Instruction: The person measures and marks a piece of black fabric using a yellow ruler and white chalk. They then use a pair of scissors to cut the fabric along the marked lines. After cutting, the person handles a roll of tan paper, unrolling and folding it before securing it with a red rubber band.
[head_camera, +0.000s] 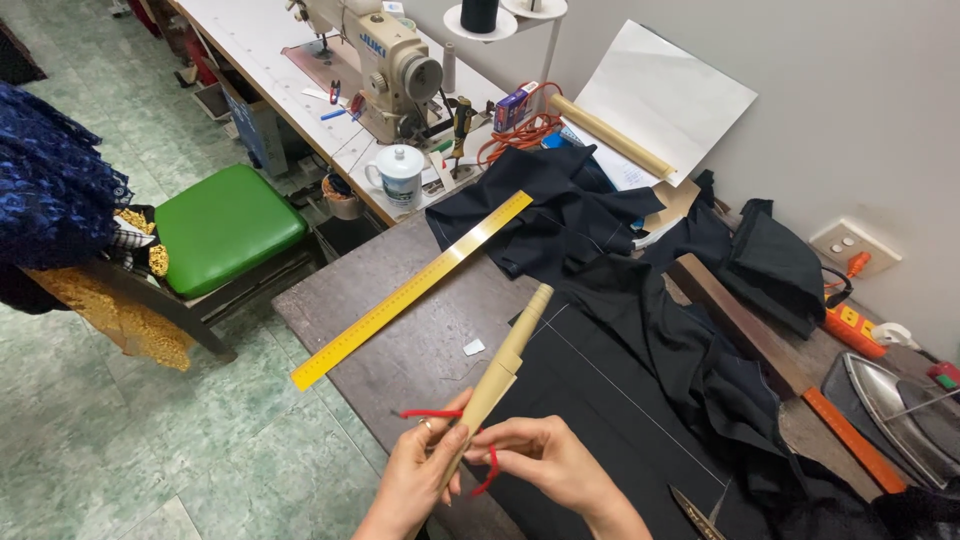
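Dark worktable (400, 350) fills centre and right of frame, black fabric (640, 380) spread over most of it. Sewing machine (385, 60) on a white bench at top centre, green stool (225, 225) left of centre. Yellow ruler (410, 290) lies on the table, running from lower left to upper right. Flat iron (900, 415) at right edge. White lidded mug (400, 175) just below the machine.

Wooden stick (505, 365) at bottom centre: long axis diagonal, far end pointing toward upper right, near end toward lower left in the hands. Left hand (420, 475) wrapped around its lower part. Right hand (550, 460) fingers pinching a red cord (440, 413) that crosses the stick.
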